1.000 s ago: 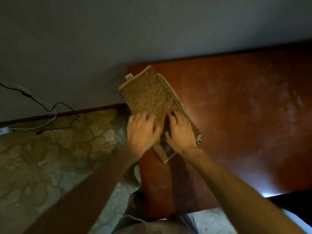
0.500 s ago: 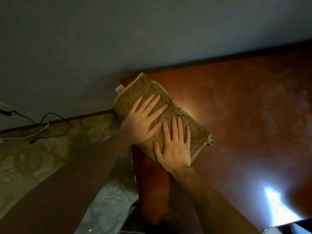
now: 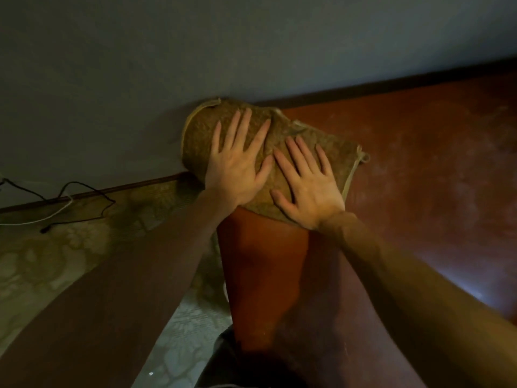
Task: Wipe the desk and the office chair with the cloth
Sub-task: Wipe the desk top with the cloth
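Observation:
A brown folded cloth (image 3: 338, 152) lies on the far left corner of the reddish wooden desk (image 3: 419, 177), its far edge bunched against the grey wall. My left hand (image 3: 237, 161) presses flat on the cloth's left part with fingers spread. Beside it, my right hand (image 3: 307, 186) presses flat on the cloth's near part, fingers straight. The office chair is not in view.
The grey wall (image 3: 251, 46) runs behind the desk. Left of the desk is patterned floor (image 3: 70, 247) with a black cable (image 3: 84, 191) and a white cable (image 3: 36, 219) by the skirting. A bright light patch (image 3: 475, 292) falls on the desk's right side.
Both hands went from curled on the cloth to flat with spread fingers, and have pushed the cloth away along the desk into the corner, where its far edge bunches against the wall.

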Available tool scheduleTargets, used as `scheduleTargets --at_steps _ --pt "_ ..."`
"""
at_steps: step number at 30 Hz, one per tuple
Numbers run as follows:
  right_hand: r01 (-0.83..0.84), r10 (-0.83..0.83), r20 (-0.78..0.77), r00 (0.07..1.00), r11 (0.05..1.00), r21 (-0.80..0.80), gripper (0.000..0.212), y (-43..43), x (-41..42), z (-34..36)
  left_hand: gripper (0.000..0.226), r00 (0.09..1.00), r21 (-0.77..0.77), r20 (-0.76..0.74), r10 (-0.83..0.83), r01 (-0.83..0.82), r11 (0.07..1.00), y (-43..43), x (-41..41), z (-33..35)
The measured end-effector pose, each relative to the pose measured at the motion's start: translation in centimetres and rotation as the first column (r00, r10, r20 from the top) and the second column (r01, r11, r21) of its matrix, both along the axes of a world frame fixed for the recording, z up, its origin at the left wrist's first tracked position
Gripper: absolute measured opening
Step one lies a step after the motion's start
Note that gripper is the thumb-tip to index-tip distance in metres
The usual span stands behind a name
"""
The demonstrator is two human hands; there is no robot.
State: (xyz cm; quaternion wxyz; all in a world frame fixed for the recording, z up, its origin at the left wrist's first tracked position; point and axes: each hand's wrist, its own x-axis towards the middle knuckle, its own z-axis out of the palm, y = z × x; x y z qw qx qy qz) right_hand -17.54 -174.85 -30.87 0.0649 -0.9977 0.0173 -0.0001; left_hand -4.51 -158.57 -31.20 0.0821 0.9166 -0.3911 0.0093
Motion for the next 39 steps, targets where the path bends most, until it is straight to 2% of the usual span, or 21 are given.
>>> scheduleTargets --at_steps 3,5,8,10,13,15,16,18,20,27,32,39 --pt "-0.073 0.073 0.011 0.997 0.997 -0.009 0.079 -1.7 1.6 0.2 0.065 1.000 0.053 0.031 -0.001 0.000 0.999 -0.5 1.0 0.5" --pt "-0.126 0.126 0.001 0.992 0.992 -0.014 0.080 -2.7 2.7 0.4 0.068 0.996 0.095 0.060 -0.073 0.067 0.993 -0.1 2.8 1.0" --pt "-0.161 0.161 -0.013 0.987 0.987 -0.025 0.082 -3.7 3.6 0.7 0.072 0.979 0.044 0.061 -0.195 0.193 0.980 0.4 4.6 0.8" --pt "-0.165 0.165 -0.018 0.986 0.986 -0.019 0.082 -4.0 3.5 1.0 0.075 0.981 0.024 0.034 -0.192 0.191 0.981 0.3 4.7 0.3" --pt "-0.099 0.097 0.025 0.995 0.982 0.158 0.071 -3.1 4.1 1.7 0.078 0.988 0.032 0.001 -0.151 0.151 0.988 0.4 4.7 0.6" --pt "0.046 -0.074 0.114 0.991 0.971 0.233 0.058 -2.1 4.9 1.9 0.077 0.988 0.036 -0.014 -0.152 0.152 0.988 0.4 4.7 0.7" --pt "0.115 -0.140 0.116 0.983 0.972 0.204 0.059 -1.4 5.1 1.8 0.077 0.987 0.039 -0.022 -0.156 0.157 0.987 0.3 4.6 0.8" --pt "0.162 -0.168 0.049 0.985 0.982 0.095 0.068 -0.5 5.2 1.4 0.077 0.989 0.063 -0.027 -0.144 0.145 0.987 0.5 4.1 1.1" --pt "0.136 -0.136 0.003 0.991 0.990 0.041 0.074 -0.3 5.1 1.2 0.078 0.991 0.085 -0.029 -0.131 0.133 0.987 0.5 3.8 1.4" --pt "0.035 -0.036 -0.014 0.999 0.997 -0.062 0.077 0.0 2.7 1.3 0.082 0.999 0.110 -0.048 -0.008 0.013 0.994 1.5 0.0 1.8" --pt "-0.054 0.051 -0.033 0.998 0.996 -0.073 0.078 1.6 -1.9 1.4 0.083 0.994 0.130 -0.061 0.085 -0.077 0.989 3.5 -5.9 2.0" --pt "-0.041 0.038 -0.052 0.998 0.998 -0.047 0.077 3.9 -8.9 1.4 0.081 0.988 0.140 -0.057 0.141 -0.132 0.981 5.6 -13.2 1.5"
